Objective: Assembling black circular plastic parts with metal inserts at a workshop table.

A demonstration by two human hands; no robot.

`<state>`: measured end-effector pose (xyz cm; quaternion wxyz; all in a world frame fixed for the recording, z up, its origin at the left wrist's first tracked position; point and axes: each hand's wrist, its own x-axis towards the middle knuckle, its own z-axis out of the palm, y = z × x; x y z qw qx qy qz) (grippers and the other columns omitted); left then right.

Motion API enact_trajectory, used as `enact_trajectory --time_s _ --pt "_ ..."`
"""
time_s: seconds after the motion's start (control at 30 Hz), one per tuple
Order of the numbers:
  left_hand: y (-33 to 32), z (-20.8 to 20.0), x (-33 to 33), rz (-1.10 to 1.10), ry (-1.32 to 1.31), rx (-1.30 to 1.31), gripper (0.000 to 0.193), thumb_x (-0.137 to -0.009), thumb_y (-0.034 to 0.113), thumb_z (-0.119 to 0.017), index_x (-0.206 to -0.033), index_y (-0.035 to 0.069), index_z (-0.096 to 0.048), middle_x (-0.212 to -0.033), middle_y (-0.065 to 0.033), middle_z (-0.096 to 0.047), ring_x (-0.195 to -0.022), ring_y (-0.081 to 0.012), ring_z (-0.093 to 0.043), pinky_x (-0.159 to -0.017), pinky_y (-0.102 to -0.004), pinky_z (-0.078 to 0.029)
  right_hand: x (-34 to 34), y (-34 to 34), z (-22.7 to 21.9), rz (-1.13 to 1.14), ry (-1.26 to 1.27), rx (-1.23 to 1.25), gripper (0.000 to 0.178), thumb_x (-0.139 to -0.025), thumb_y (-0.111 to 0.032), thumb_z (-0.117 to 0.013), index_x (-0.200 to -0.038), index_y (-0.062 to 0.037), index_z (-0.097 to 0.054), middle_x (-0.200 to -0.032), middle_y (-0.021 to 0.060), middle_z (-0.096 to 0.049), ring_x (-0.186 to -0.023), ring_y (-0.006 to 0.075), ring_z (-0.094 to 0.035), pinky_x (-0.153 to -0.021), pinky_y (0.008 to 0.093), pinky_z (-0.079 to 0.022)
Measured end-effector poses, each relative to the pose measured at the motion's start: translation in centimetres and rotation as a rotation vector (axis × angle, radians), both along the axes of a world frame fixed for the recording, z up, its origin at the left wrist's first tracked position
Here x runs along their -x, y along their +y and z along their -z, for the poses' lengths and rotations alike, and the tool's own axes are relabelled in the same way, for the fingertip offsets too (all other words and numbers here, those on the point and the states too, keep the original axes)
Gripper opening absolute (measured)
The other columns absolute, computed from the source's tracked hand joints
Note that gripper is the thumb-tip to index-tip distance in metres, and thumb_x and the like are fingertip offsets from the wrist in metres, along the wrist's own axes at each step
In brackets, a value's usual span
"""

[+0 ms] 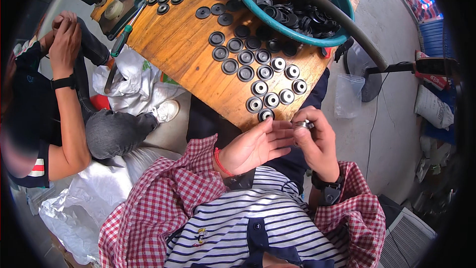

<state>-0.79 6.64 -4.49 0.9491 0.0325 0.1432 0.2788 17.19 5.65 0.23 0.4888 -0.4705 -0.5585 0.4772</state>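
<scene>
My left hand (255, 144) is open at the table's near corner, palm turned up and fingers stretched out. Beside it, my right hand (317, 144) is closed, with a small shiny metal bearing (304, 124) pinched between thumb and fingers. Just beyond my left fingertips sits a black wheel (266, 114) with a metal centre. Several similar wheels with bright metal centres, such as this black wheel (271, 100), lie close by on the wooden table (183, 52). Farther back are plain black discs (245, 57) with no metal in them.
A teal basin (302, 39) full of black discs stands at the back right, a wooden-handled mallet (342, 17) across it. Another person (64, 69) sits at the left beside a bench press (116, 12). A green-handled screwdriver (121, 39) sticks out over the table's left edge.
</scene>
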Motion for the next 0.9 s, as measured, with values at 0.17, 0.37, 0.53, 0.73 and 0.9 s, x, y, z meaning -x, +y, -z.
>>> enact_trajectory --time_s 0.17,0.37,0.53,0.73,0.9 --pt "0.2 1.3 1.5 -0.126 0.029 0.087 0.048 -0.104 0.034 -0.024 -0.134 0.001 -0.040 -0.132 -0.0114 -0.049 -0.122 -0.0197 -0.049 -0.103 -0.0377 -0.040 5.0 1.3 1.2 -0.153 -0.676 -0.477 0.034 -0.069 -0.014 -0.076 -0.098 -0.0050 -0.061 -0.090 0.0098 -0.056 -0.083 0.0285 -0.059 -0.069 0.0368 -0.048" --pt "0.0 1.7 3.5 -0.229 -0.123 0.122 0.038 -0.103 0.024 -0.029 -0.130 0.002 -0.045 -0.126 -0.0098 -0.054 -0.115 -0.0190 -0.055 -0.098 -0.0346 -0.045 5.7 1.7 1.3 -0.178 -0.589 -0.504 0.020 -0.071 -0.013 -0.071 -0.089 -0.0064 -0.064 -0.106 0.0108 -0.055 -0.101 0.0301 -0.055 -0.081 0.0397 -0.045" --pt "0.4 -0.7 4.1 -0.085 0.048 0.082 0.034 -0.104 0.030 -0.032 -0.116 0.005 -0.052 -0.097 -0.0038 -0.057 -0.080 -0.0114 -0.057 -0.061 -0.0254 -0.044 4.1 2.5 0.6 -0.065 -0.294 -0.357 0.023 -0.071 -0.009 -0.074 -0.091 -0.0055 -0.066 -0.093 0.0090 -0.056 -0.088 0.0276 -0.053 -0.076 0.0361 -0.043" --pt "0.9 -2.1 3.8 -0.016 0.274 -0.078 0.034 -0.103 0.033 -0.038 -0.106 0.003 -0.055 -0.083 -0.0037 -0.055 -0.060 -0.0067 -0.047 -0.045 -0.0179 -0.032 3.1 3.3 0.5 -0.160 -0.217 -0.195 0.019 -0.080 -0.003 -0.068 -0.099 -0.0001 -0.068 -0.085 0.0100 -0.062 -0.078 0.0217 -0.061 -0.067 0.0293 -0.048" --pt "1.4 -2.8 4.2 0.078 0.535 -0.320 0.038 -0.103 0.036 -0.040 -0.097 0.001 -0.054 -0.072 -0.0017 -0.052 -0.055 -0.0045 -0.042 -0.045 -0.0184 -0.030 2.7 3.6 0.5 -0.242 -0.240 -0.133 0.022 -0.080 -0.004 -0.069 -0.101 0.0013 -0.067 -0.087 0.0110 -0.062 -0.080 0.0233 -0.062 -0.069 0.0306 -0.049"
